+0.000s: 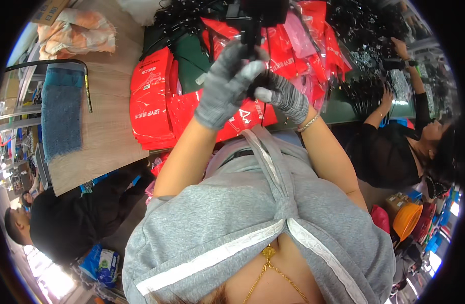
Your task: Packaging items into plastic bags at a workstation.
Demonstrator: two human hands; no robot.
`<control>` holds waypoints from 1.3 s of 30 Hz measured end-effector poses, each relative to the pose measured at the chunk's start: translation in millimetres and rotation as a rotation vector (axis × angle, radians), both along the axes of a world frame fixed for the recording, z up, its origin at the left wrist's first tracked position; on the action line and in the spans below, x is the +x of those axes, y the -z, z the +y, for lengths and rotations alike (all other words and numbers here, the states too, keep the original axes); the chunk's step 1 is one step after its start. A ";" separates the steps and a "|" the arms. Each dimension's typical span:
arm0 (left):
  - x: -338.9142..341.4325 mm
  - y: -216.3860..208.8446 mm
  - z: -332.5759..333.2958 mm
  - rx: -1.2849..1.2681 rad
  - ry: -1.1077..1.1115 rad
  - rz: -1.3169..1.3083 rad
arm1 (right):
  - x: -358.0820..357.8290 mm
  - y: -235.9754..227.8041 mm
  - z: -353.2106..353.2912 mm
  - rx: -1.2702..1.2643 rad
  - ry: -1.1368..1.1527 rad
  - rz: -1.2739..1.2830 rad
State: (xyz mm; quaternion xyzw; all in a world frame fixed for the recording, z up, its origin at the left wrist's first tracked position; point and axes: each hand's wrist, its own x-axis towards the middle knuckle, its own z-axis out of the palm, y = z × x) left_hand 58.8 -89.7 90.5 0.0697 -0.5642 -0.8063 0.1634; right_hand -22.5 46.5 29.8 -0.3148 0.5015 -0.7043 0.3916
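Both my hands wear grey knitted gloves and are raised together over the red packages. My left hand (225, 83) is closed around a black object with a narrow stem (250, 35), whose kind I cannot make out. My right hand (289, 99) sits just beside it, fingers curled and thumb pressed against something dark, mostly hidden between the gloves. A thin black cord (265, 114) hangs down below them. Flat red plastic bags (154, 101) are stacked beside my left forearm, and more red bags (240, 119) lie beneath my hands.
Black cords (187, 20) are heaped at the back of the green tabletop (187, 50). Pink bags (299, 35) lie among red ones. At right, a co-worker (394, 147) handles black parts (364, 91). On the wooden board (108, 121) at left are a blue cloth (62, 116) and a checked cloth (78, 33).
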 end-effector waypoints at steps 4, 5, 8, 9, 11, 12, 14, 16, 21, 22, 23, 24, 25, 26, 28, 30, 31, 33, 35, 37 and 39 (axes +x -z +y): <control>-33.4 53.8 7.8 -0.999 -0.116 0.193 | 0.2 2.7 41.3 0.327 0.402 0.134; -29.7 60.0 10.4 -0.996 -0.103 0.195 | -5.1 -4.8 53.8 0.558 0.509 0.083; -23.9 84.2 21.6 -1.229 0.179 -0.247 | -4.9 -4.6 120.5 0.671 0.718 0.448; -21.5 95.1 27.4 -1.265 0.398 -0.472 | -7.7 15.1 149.2 0.713 0.766 0.458; -16.1 141.2 38.8 -1.282 0.634 -0.694 | 4.3 -2.8 173.6 0.858 0.719 0.552; -14.2 181.2 45.3 -1.375 0.446 -0.696 | 11.3 -1.5 179.8 0.865 0.724 0.546; -10.4 222.2 47.3 -1.483 0.273 -0.709 | 24.7 2.7 192.0 0.917 0.712 0.396; -12.0 230.0 38.7 -1.445 0.278 -0.709 | 38.2 13.4 201.8 0.894 0.716 0.383; -12.1 247.5 33.1 -1.417 0.263 -0.621 | 59.1 28.5 208.1 0.970 0.635 0.330; -10.6 252.2 29.2 -1.436 0.227 -0.555 | 58.6 34.6 209.4 1.064 0.573 0.388; -11.0 254.7 27.5 -1.435 0.228 -0.553 | 58.8 44.3 212.8 1.065 0.574 0.388; -11.0 256.8 25.5 -1.421 0.215 -0.515 | 58.7 56.9 215.6 1.126 0.518 0.483; -9.6 258.0 23.5 -1.407 0.197 -0.482 | 57.2 67.5 215.7 1.181 0.455 0.580; -9.5 243.6 24.7 -1.407 0.195 -0.480 | 56.3 72.6 214.9 1.241 0.394 0.601; -3.1 215.6 25.0 -1.192 0.458 -0.623 | 53.7 74.6 207.0 1.224 0.365 0.506; 7.6 215.8 22.6 -1.252 0.449 -0.577 | 49.9 68.0 194.9 1.222 0.282 0.385; 13.8 208.5 23.5 -1.311 0.458 -0.526 | 50.0 69.4 193.2 1.219 0.277 0.389; 23.6 194.0 25.5 -1.277 0.416 -0.495 | 49.2 75.0 189.7 1.147 0.268 0.308; 26.6 179.0 24.3 -1.239 0.457 -0.461 | 45.8 77.8 186.4 1.125 0.198 0.279; 29.6 177.7 20.1 -1.248 0.448 -0.471 | 43.3 76.2 181.8 1.104 0.130 0.249; 34.3 175.9 16.1 -1.200 0.417 -0.444 | 43.6 71.1 176.9 1.111 0.127 0.178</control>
